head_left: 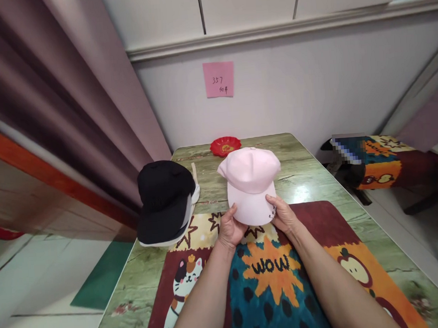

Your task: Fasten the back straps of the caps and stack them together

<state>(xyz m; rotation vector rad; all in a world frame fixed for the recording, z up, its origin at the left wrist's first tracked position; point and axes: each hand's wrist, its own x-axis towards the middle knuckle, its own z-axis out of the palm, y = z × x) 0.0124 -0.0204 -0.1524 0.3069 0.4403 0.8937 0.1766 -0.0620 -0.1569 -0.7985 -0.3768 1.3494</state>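
A pale pink baseball cap [251, 174] is held up over the table, its brim pointing towards me. My left hand [231, 228] grips the brim's left edge, thumb on top and fingers underneath. On the brim's right edge, beside several small dark rings, my right hand [283, 215] is closed in the same way. Left of them, a black cap [165, 200] lies stacked on a white cap [195, 194], which shows only at its edges. Beneath my forearms spreads a colourful mat [275, 290] with a cat, "WOW" lettering and fruit printed on it.
A red scalloped dish [225, 146] stands at the far end of the green marbled table [201, 177]. Behind it is a white wall with a pink note [219, 79]. A mauve curtain [97, 92] hangs close on the left. Another mat-covered surface [382, 167] is at the right.
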